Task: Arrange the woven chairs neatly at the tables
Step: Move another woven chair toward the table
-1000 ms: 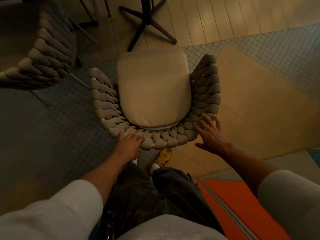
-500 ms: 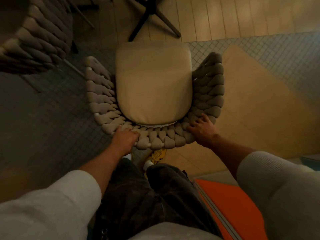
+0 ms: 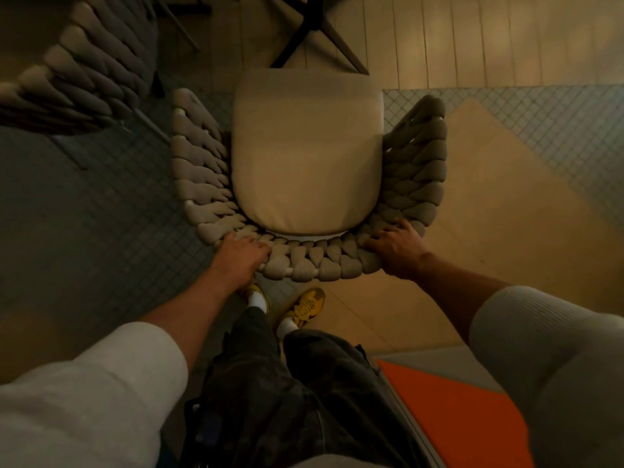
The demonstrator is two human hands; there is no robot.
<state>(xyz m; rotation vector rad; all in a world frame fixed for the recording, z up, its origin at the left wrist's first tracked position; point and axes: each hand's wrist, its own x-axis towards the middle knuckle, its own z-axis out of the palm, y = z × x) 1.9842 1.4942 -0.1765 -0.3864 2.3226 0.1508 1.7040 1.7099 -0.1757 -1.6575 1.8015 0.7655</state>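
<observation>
A woven chair with a thick braided beige back and a cream seat cushion stands directly below me, its seat facing a black table base. My left hand grips the left part of the curved backrest rim. My right hand grips the right part of the same rim, fingers curled over the weave. A second woven chair stands at the upper left, only its back showing.
The floor is small grey tile on the left, tan panels on the right and pale wooden boards beyond the chair. My yellow shoes stand just behind the chair. An orange panel lies at the lower right.
My right hand went from lying flat against the backrest to gripping its rim. The chair has slid forward, closer to the black table base. My left hand kept its hold.
</observation>
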